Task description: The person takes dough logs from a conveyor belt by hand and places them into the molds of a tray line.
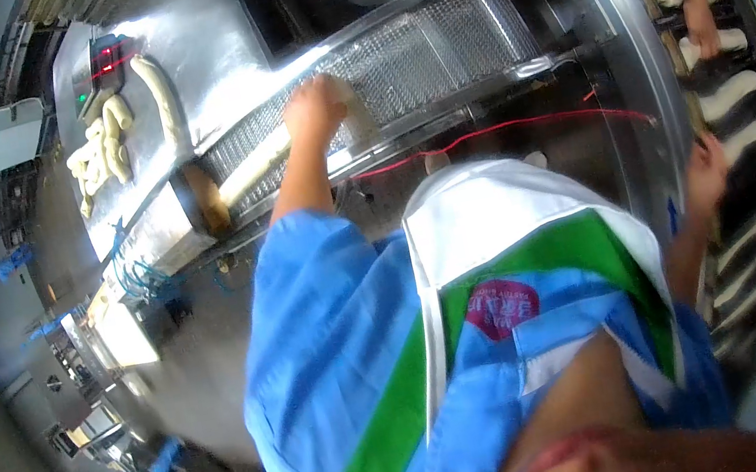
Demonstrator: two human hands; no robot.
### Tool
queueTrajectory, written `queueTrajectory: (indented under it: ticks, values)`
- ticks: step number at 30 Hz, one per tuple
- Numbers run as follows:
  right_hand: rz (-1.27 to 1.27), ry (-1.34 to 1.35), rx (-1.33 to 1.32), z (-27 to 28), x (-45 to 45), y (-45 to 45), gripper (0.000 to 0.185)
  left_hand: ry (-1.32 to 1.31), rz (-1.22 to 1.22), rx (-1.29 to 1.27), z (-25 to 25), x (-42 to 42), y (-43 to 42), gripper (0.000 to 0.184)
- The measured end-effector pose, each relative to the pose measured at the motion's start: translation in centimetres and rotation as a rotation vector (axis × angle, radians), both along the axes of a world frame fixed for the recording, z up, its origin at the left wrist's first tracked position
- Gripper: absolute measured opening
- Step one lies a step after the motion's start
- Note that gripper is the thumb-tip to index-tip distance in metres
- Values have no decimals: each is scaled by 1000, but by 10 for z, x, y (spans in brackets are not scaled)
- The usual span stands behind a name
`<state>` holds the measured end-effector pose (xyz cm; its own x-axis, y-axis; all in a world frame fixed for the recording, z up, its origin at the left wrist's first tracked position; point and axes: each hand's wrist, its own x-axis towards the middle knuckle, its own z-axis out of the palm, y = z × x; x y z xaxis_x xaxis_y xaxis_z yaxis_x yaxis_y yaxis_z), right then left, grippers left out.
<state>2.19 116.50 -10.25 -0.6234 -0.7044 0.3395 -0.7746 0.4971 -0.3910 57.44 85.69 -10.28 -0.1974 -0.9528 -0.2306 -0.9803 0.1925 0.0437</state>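
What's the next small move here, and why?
Probably use the right hand to straighten the curved, pale dough piece beside it in the dark tray. The hand is at that piece's end, and the piece bends, while the left hand is away at a long dough roll on the silver mesh belt.

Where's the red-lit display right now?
The red-lit display is at the head view's upper left, on the shiny table, just left of the long dough strip.

A blue arrow (673,215) marks the metal rim (633,13); the maroon badge (503,308) and red display (107,61) are unreadable.
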Motion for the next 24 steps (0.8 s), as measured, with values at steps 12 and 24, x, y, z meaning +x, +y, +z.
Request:
queueTrajectory:
  ticks: [12, 24]
  values:
    - [230, -716, -30, -3, 26, -34, 30, 1014, 6, -531, 132, -25, 3, 43]
    - [698, -2009, -914, 117, 62, -125, 72, 2194, -829, 691, 224, -208, 67, 51]
